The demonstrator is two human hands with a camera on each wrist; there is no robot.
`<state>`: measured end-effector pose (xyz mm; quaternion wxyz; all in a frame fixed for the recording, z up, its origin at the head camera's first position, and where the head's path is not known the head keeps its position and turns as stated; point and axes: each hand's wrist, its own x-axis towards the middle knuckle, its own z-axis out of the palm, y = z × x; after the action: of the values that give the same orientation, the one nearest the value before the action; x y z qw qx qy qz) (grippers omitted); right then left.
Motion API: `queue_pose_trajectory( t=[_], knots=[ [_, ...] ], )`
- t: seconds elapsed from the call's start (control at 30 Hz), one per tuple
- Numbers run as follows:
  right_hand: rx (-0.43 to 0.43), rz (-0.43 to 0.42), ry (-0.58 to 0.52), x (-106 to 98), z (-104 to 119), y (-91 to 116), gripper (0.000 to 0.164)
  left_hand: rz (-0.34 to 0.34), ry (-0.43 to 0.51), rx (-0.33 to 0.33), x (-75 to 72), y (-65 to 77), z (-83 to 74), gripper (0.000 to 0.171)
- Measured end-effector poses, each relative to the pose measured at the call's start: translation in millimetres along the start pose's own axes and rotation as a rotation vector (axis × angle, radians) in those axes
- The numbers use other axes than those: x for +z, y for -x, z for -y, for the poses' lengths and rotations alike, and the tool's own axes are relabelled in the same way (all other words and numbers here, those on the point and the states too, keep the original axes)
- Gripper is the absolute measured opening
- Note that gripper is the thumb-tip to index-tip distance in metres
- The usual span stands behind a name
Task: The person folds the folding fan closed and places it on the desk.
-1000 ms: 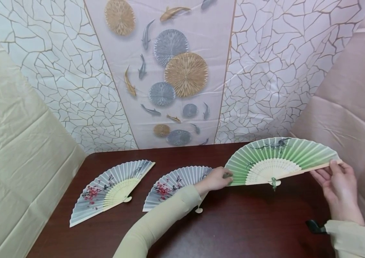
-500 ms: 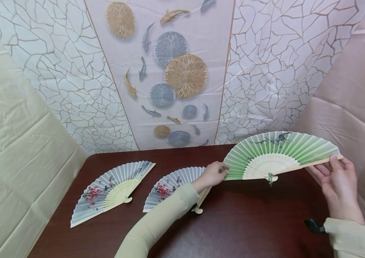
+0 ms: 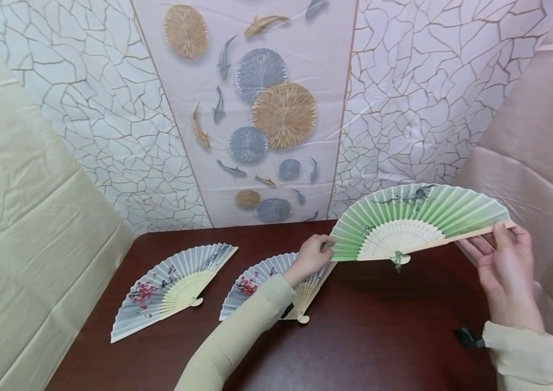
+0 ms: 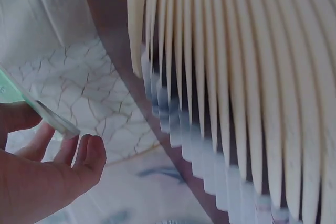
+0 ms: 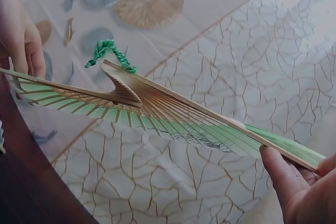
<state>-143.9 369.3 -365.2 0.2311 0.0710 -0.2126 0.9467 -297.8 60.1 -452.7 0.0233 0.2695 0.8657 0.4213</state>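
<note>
A green folding fan (image 3: 403,212), spread wide with a dark branch print and a green cord (image 5: 113,53) at its pivot, is held up above the table between both hands. My left hand (image 3: 312,255) pinches its left end between thumb and fingers, also seen in the left wrist view. At the other end, my right hand (image 3: 508,266) grips the outer wooden rib, thumb on top. Below my left forearm lies a grey folding fan (image 3: 257,279) with red blossoms, partly covered by the arm. Its pale ribs (image 4: 247,77) fill much of the left wrist view.
Another spread grey fan (image 3: 174,290) with red blossoms lies at the left of the dark red-brown table (image 3: 364,336). A patterned cloth backdrop (image 3: 276,163) stands behind, with plain cloth side walls (image 3: 37,244) enclosing the table. A black strap end (image 3: 467,338) sticks out at the right cuff.
Both hands have raised the green fan and shifted it slightly left, keeping it spread. More of the middle grey fan shows beside the left forearm. The two grey fans have stayed put.
</note>
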Motion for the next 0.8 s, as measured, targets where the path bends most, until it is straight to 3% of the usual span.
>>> queue_pose_trajectory(
  t=[0.3,0.6,0.7,0.8],
  knots=[
    [-0.027,0.024,-0.053,21.2,-21.1,-4.8,0.022,-0.123,0.149,-0.041,-34.4,6.8,11.9,0.041],
    [-0.045,0.024,-0.099,45.4,-46.7,-7.8,0.019,-0.234,0.458,-0.13,-71.1,21.1,12.3,0.055],
    [-0.046,0.017,-0.13,53.1,-53.8,-8.4,0.019,-0.269,0.58,-0.131,-84.7,28.3,7.9,0.056],
    [-0.04,0.012,-0.164,61.1,-58.9,-7.9,0.017,-0.316,0.645,-0.118,-97.5,33.7,1.8,0.056]
  ],
)
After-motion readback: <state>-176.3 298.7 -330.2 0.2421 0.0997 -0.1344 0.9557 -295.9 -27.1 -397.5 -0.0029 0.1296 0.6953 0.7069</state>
